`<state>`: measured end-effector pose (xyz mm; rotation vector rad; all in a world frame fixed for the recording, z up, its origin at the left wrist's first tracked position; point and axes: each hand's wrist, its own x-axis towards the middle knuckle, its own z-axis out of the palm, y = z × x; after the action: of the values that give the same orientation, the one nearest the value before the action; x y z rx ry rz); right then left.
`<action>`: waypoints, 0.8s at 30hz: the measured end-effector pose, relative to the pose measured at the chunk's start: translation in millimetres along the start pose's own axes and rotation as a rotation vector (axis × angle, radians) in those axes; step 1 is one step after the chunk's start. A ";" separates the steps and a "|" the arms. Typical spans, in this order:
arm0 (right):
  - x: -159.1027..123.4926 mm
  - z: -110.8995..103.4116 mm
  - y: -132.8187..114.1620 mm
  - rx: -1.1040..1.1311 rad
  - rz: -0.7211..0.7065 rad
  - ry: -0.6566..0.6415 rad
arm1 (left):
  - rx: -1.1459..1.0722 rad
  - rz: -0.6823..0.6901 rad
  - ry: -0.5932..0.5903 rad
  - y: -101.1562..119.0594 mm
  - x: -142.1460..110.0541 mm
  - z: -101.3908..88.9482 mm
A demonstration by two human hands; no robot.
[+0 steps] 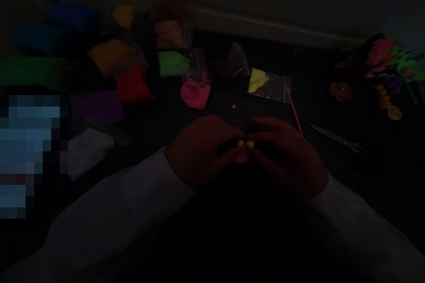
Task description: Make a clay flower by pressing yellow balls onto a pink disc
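Both hands meet over the dark table, fingertips almost touching. My left hand [206, 148] is closed in a pinch at a small yellow clay ball [240, 143]. Opposite it, my right hand [292, 157] pinches at a second yellow clay ball [251, 144], its index finger raised. Just below the balls, between the fingertips, shows a pink clay piece [241, 156]. Dim light hides how the balls and the pink piece join. A tiny orange clay bit [233, 107] lies beyond my fingers. Close to my right hand is a thin pink stick [295, 112].
Bagged clay lies left and ahead, including white [88, 150], purple [101, 106], red [133, 86], pink [195, 93] and yellow [257, 80]. Scissors [345, 141] lie at right, near a red clay flower [340, 91] and colourful clay shapes [395, 59]. A pixelated bright patch [23, 141] covers the left edge.
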<state>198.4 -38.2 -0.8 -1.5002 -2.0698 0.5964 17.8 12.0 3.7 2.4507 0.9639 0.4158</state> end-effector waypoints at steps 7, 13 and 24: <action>0.1 -1.0 -0.6 -0.023 -0.017 0.028 | 0.000 0.007 -0.002 0.3 -0.4 -0.1; 0.4 0.7 0.0 -0.033 -0.023 0.023 | -0.008 -0.009 -0.032 0.7 0.0 -1.6; 0.1 1.6 1.2 -0.041 -0.038 0.022 | 0.010 0.001 -0.016 0.8 0.2 -0.6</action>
<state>198.2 -37.9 -2.8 -1.4798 -2.1008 0.5235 18.1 11.8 4.6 2.4598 0.9603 0.3926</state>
